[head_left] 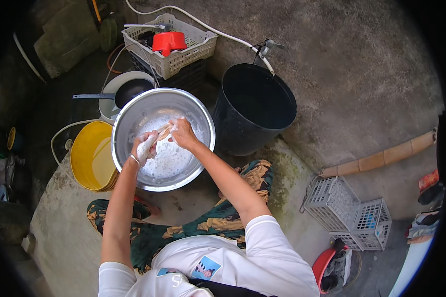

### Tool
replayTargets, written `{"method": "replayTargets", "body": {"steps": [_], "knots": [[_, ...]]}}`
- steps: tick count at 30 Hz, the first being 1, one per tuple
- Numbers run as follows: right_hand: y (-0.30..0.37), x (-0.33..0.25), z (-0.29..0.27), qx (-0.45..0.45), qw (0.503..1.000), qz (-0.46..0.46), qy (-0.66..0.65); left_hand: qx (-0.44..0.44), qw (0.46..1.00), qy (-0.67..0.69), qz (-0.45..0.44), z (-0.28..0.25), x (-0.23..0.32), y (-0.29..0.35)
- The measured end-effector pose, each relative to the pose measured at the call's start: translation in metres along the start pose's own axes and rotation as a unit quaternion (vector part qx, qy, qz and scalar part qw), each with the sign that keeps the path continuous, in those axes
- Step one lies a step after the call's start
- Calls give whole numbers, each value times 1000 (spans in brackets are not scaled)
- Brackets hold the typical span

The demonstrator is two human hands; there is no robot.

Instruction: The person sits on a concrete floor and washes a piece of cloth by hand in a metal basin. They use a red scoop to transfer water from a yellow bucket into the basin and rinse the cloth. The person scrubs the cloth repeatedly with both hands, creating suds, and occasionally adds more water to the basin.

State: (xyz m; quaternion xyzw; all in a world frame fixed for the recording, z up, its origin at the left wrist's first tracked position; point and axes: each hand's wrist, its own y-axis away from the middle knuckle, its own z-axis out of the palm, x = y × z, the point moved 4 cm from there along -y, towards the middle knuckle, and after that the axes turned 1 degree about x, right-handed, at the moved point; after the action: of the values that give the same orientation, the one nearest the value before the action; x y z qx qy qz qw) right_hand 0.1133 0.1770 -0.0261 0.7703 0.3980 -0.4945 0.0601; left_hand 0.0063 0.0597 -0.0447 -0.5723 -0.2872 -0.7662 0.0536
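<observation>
Both my hands are over a wide silver metal basin (206, 111) of foamy, soapy water (168, 159). My left hand (144, 148), lathered with suds and with a bracelet at the wrist, is closed round one end of a wet, pale tan cloth (164, 130). The other end is gripped by my right hand (184, 133), a little higher and to the right. The cloth is bunched and twisted between the fists, above the foam. Its full shape is hidden by the fingers and suds.
Left of the basin stand a yellow bucket (79, 153) and a white bucket (105, 105) with a dark pan (134, 91). A tall black bin (235, 123) of water stands right, under a tap (268, 46). Behind is a crate (195, 55) with a red dipper (168, 41).
</observation>
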Motion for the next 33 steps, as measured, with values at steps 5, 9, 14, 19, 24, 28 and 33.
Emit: {"method": "replayTargets", "body": {"steps": [5, 9, 14, 19, 24, 28, 33], "knots": [[37, -118, 25, 36, 984, -170, -23, 79, 878, -205, 426, -44, -58, -44], [7, -36, 2, 54, 997, 27, 53, -75, 935, 346, -27, 34, -41, -19], [32, -73, 15, 136, 983, -122, -35, -77, 915, 396, -25, 41, -22, -5], [10, -2, -1, 214, 974, 74, 13, -79, 977, 196, -16, 40, -10, 12], [3, 1, -16, 226, 962, 122, -89, -56, 989, 136, -31, 28, -15, 10], [30, -59, 20, 120, 980, 27, -156, -72, 912, 394, -87, 17, -51, -20], [22, -50, 17, 151, 988, -12, -1, -203, 793, 569, -75, 28, -57, -20]]}}
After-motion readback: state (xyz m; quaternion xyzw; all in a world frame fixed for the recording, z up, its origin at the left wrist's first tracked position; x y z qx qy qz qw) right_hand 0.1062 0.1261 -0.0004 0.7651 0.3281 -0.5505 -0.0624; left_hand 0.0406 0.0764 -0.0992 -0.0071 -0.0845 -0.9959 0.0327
